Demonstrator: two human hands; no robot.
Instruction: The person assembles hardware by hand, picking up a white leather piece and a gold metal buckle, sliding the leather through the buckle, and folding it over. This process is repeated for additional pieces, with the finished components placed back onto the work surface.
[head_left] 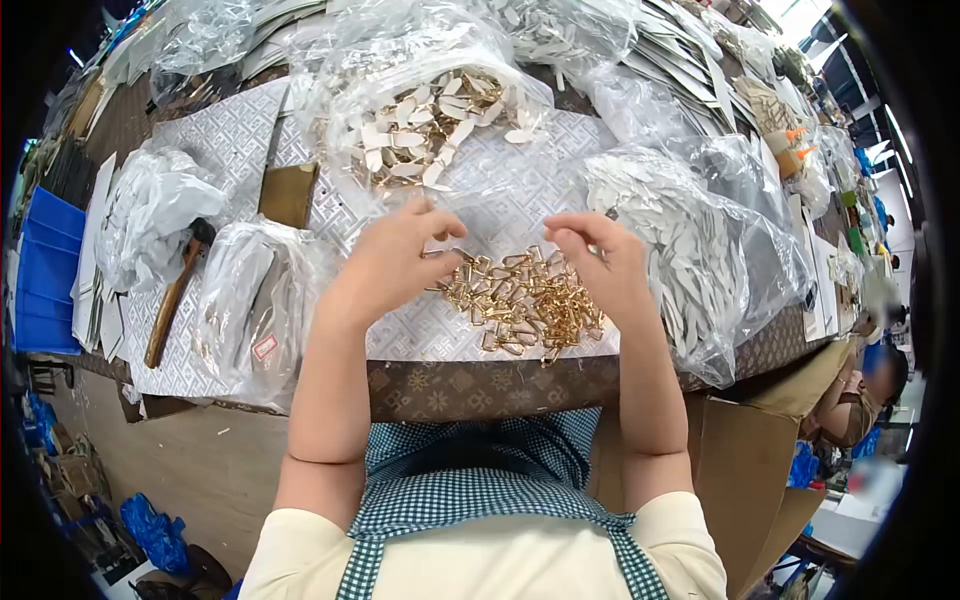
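Between my hands lies a loose pile of small gold metal clasps (530,305), spread on patterned white paper. My left hand (395,260) is over the pile's left edge, thumb and fingers bent but apart, with nothing visible between them. My right hand (608,262) hovers at the pile's right edge, its thumb and forefinger drawn close together; whatever may be in the pinch is too small to make out. Just beyond the hands, an open clear plastic bag (450,60) holds gold pieces with pale strips (410,130) attached.
On the right sits a plastic bag of white strips (680,250). To the left are a hammer (175,290), wrapped bundles (255,310) and a blue bin (50,270). A cardboard box (740,460) stands below the table's right edge. Another person (860,400) is at far right.
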